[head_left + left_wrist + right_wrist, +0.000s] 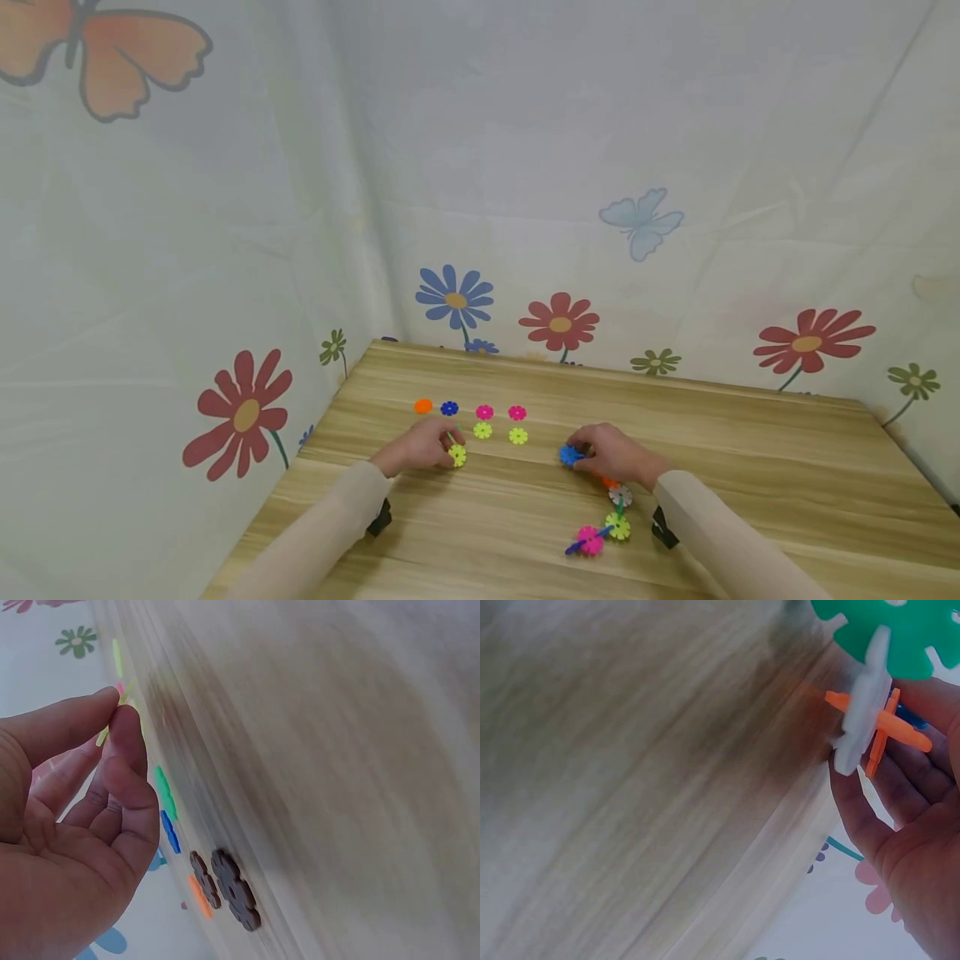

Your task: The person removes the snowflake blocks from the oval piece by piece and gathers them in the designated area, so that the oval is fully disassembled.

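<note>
My left hand (424, 444) pinches a yellow flower-shaped disc (457, 456) between thumb and index finger, above the wooden table. My right hand (617, 455) grips the far end of a chain of interlocked flower discs, with a blue disc (571, 455) at its fingertips. From there the chain runs through orange discs (883, 733), a white disc (620, 496), a green disc (900, 634) and a yellow disc (618, 526) to a pink disc (590, 541) and a dark blue one (575, 547). The right fingers partly hide the orange discs in the head view.
Beyond my left hand lie loose discs: orange (423, 406), dark blue (449, 408), two pink (484, 412) and two yellow (518, 436). The left wrist view adds a green disc (165, 793) and brown discs (236, 891). A flower-printed curtain (510, 208) borders the table (750, 467).
</note>
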The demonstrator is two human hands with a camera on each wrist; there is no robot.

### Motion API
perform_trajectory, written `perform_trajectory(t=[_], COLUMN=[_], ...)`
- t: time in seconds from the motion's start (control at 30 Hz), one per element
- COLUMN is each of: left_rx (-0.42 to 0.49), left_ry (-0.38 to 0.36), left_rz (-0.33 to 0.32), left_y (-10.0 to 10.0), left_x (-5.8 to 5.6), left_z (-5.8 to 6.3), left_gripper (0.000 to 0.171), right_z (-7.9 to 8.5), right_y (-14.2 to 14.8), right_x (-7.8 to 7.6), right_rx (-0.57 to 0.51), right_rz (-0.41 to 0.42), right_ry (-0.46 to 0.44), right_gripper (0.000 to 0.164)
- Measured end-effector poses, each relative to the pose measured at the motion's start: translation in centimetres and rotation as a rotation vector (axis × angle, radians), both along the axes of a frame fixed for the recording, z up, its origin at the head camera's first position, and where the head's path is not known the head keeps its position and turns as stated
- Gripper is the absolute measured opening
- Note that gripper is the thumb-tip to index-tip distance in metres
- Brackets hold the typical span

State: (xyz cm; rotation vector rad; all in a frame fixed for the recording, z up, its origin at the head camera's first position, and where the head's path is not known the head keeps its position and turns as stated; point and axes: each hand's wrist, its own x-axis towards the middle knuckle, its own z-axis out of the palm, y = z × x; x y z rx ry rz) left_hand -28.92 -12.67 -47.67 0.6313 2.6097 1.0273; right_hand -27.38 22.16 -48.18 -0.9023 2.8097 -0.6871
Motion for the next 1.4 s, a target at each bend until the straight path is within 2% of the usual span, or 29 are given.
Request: perform_trajectory(t=[0.37, 0.83, 1.2, 1.4], left_rx=[-0.063, -0.088, -0.121, -0.158], left_ry=[0.021, 0.068, 0.052, 0.107], left_rz=[0.004, 0.005, 0.047, 0.067], left_y=[-1.2, -2.0, -2.0, -1.4], left_x=[0.1, 0.1, 0.1, 0.0], left_z=[0.2, 0.0, 0.2, 0.7], left_gripper=[0.032, 0.030, 0.028, 0.021], right_z=[0.2, 0.1, 0.0, 0.0], right_y=[-0.1, -0.1, -0.1, -0.2], right_x=[0.2, 0.2, 0.1, 0.1], right_rx=[-0.003, -0.001, 0.005, 0.001], right_rz=[0.014, 0.006, 0.014, 0.004], right_ry=[0.017, 0.010, 0.020, 0.011], right_gripper=[0.026, 0.026, 0.026, 0.026])
